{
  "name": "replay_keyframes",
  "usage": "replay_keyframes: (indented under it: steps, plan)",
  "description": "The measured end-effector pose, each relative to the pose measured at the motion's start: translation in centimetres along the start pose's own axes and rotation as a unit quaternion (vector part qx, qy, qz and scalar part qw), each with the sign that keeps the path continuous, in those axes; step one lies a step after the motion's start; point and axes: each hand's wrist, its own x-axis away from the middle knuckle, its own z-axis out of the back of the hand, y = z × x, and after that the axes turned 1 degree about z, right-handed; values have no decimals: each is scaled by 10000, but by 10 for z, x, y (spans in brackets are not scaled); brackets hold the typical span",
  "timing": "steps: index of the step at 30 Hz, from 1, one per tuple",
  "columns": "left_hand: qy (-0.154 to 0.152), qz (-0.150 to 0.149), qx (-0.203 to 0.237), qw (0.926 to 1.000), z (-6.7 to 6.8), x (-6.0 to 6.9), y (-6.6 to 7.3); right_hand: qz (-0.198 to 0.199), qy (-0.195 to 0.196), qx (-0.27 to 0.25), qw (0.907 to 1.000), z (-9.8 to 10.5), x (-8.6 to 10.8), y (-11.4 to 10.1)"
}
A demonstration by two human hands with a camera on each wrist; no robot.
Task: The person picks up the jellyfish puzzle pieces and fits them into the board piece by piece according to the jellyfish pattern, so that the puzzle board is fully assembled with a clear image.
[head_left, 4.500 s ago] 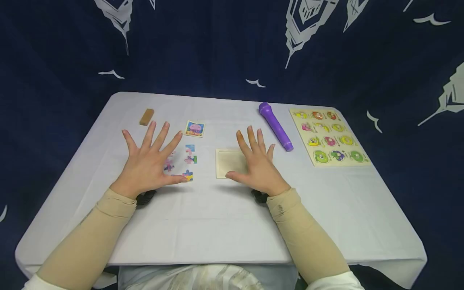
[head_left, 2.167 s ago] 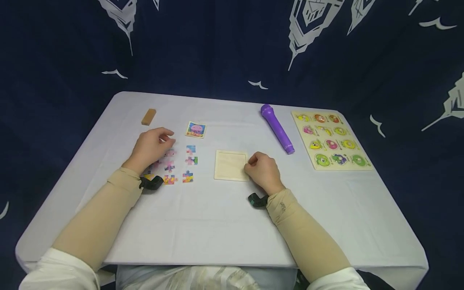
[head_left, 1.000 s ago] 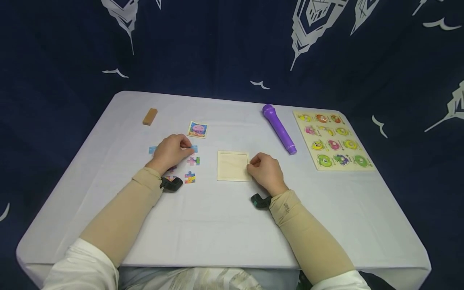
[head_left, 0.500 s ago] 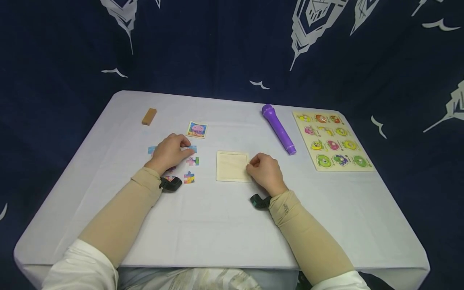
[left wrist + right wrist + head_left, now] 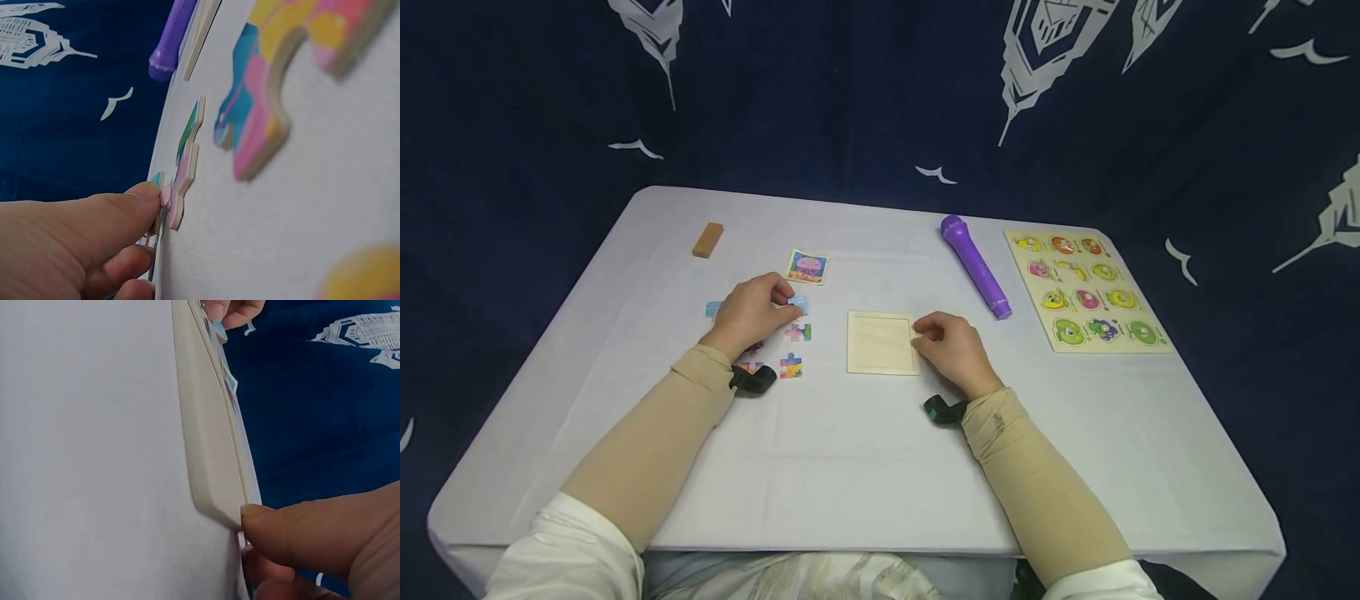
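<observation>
In the head view my left hand (image 5: 748, 315) pinches the blue-topped jigsaw piece (image 5: 800, 303) at the upper right of a group of loose pieces. In the left wrist view the thumb lies on that piece, close to the table; a pink and green piece (image 5: 182, 181) is beside it. Below it in the head view lies a yellow and blue piece (image 5: 791, 367). My left hand and wrist hide several other pieces. My right hand (image 5: 957, 350) holds the right edge of a shallow wooden puzzle tray (image 5: 880, 343), thumb at its corner in the right wrist view. The tray lies flat, with no pieces in it.
A small picture tile (image 5: 807, 267) lies behind the pieces, and a tan wooden block (image 5: 707, 240) is at the back left. To the right are a purple toy microphone (image 5: 976, 267) and a fruit puzzle board (image 5: 1086, 292). A white cloth (image 5: 850, 467) covers the table.
From spread above the table, both hands came down; the right took the tray's edge. The left moved right across the pieces to the blue-topped one. Lately the right hand has shifted slightly right.
</observation>
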Motion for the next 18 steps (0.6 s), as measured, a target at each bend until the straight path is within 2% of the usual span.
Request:
replay_keyframes:
  steps: [10, 18]
  plan:
    - [26, 0, 3, 10000, 1, 0, 1, 773, -129, -40, 9969, 0, -5, 10]
    - [114, -36, -24, 9999, 1, 1, 1, 820, -422, -79, 9957, 4, -9, 14]
